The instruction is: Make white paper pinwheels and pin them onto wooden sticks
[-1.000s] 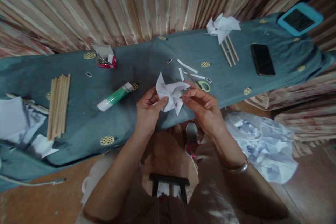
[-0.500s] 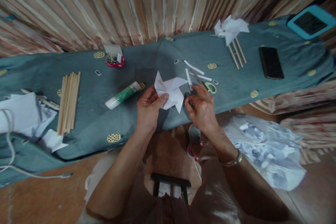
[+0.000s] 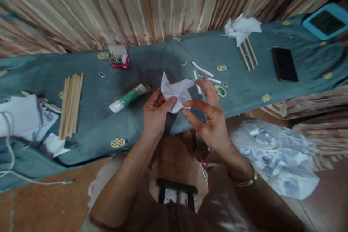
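Both forearms (image 3: 126, 168) stretched forward; left grip (image 3: 156, 110) pinched, thumb (image 3: 169, 104) uppermost; right grip (image 3: 210, 117) curled, thumb near forefinger (image 3: 199, 105).

Surface (image 3: 160, 59) faced in matt cloth, lightly wrinkled toward the right end. Held pinwheel (image 3: 177, 90), toward the front edge: matt white paper, smooth but creased. Wooden sticks (image 3: 72, 105) near the left end: bare, smooth, matt. Tube (image 3: 127, 98): smooth plastic, faintly glossy. Box (image 3: 123, 66) by the back edge: thin card; small pieces (image 3: 116, 60) inside, shiny metal. Phone (image 3: 285, 64) toward the right end: smooth, glassy face. Bag (image 3: 274, 157) below the front edge: crinkled, translucent plastic. Bracelet (image 3: 248, 180): polished metal. Curtain (image 3: 176, 3) beyond the back edge: satiny cloth.
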`<control>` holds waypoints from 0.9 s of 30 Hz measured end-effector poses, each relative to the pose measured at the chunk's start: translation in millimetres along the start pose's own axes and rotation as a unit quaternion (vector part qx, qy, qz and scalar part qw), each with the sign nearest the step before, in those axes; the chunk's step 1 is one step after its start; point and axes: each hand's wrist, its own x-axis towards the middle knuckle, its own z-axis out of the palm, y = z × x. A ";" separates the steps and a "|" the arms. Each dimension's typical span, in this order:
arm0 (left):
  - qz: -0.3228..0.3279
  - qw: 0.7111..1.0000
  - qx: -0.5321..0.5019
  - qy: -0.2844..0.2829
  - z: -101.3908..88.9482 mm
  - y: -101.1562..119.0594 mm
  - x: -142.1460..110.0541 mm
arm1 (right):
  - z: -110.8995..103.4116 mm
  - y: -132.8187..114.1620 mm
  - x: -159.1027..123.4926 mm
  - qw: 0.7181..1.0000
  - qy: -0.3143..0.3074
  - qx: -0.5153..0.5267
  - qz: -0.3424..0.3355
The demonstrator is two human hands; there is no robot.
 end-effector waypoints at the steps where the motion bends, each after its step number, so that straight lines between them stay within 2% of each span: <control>1: -0.001 1.000 0.003 -0.002 0.2 -0.4 -0.3 | 0.4 0.8 -0.1 1.000 0.000 0.001 0.001; 6: 0.006 1.000 0.013 -0.009 1.2 -2.5 -1.2 | 1.8 0.9 -0.3 1.000 0.005 0.005 0.020; 16: 0.038 0.998 0.048 -0.020 4.2 -3.6 -3.3 | 5.5 3.0 1.8 0.997 0.058 -0.007 0.050; 27: 0.031 0.996 0.081 -0.028 1.7 -4.4 -5.7 | 7.2 6.2 2.5 0.996 0.062 0.006 0.066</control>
